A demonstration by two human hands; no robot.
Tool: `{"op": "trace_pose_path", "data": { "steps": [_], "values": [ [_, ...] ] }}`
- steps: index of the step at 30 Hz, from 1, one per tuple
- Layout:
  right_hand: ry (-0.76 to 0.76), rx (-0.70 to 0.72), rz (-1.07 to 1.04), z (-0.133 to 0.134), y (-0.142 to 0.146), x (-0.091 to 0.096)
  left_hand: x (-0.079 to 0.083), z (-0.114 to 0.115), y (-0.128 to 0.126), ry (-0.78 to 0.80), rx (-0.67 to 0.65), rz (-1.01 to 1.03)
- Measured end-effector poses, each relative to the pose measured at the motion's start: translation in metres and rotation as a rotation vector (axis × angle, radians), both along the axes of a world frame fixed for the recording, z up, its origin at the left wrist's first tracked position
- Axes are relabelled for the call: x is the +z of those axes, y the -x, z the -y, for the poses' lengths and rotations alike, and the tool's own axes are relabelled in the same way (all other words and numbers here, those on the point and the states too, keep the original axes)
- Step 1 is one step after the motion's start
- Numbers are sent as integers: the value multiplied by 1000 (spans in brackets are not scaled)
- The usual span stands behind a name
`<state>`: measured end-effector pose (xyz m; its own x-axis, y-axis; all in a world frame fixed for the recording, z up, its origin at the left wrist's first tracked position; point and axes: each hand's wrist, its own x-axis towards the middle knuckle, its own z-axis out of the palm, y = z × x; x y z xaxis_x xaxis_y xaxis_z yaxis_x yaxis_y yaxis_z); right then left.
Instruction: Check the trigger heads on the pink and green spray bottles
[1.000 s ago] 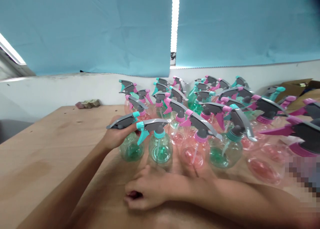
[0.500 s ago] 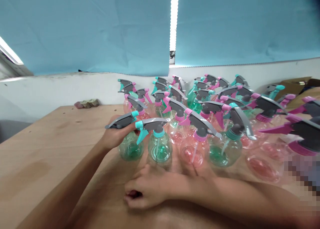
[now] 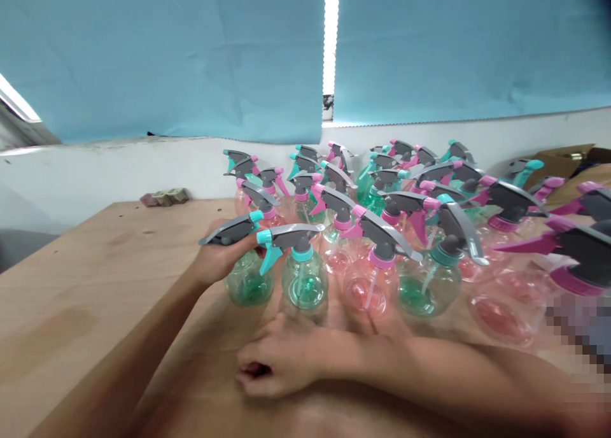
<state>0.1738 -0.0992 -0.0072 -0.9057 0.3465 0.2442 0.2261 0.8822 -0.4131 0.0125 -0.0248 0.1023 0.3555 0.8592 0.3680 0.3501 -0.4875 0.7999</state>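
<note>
My left hand [image 3: 217,260] is wrapped round the neck of a green spray bottle [image 3: 249,284] with a grey and teal trigger head, at the near left corner of a crowd of bottles. Beside it stands another green spray bottle [image 3: 304,279], then a pink one [image 3: 366,291]. My right hand [image 3: 279,361] rests on the wooden table [image 3: 76,298] in front of the bottles, its fingers curled inward with nothing visible in them; the forearm lies across the table from the right.
Several pink and green spray bottles [image 3: 405,196] fill the table's middle and right. A small stack of coloured blocks [image 3: 165,198] lies at the table's far left edge. A cardboard box [image 3: 561,158] sits far right. Blue blinds cover the window behind.
</note>
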Motion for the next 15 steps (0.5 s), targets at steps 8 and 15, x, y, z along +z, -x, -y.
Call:
{"op": "trace_pose_path", "data": {
  "steps": [8,15],
  "values": [
    [26,-1,20,0,-1,1,2,1,-3,11,-9,7],
    [37,-4,2,0,-2,1,4,3,-4,16,20,3]
  ]
}}
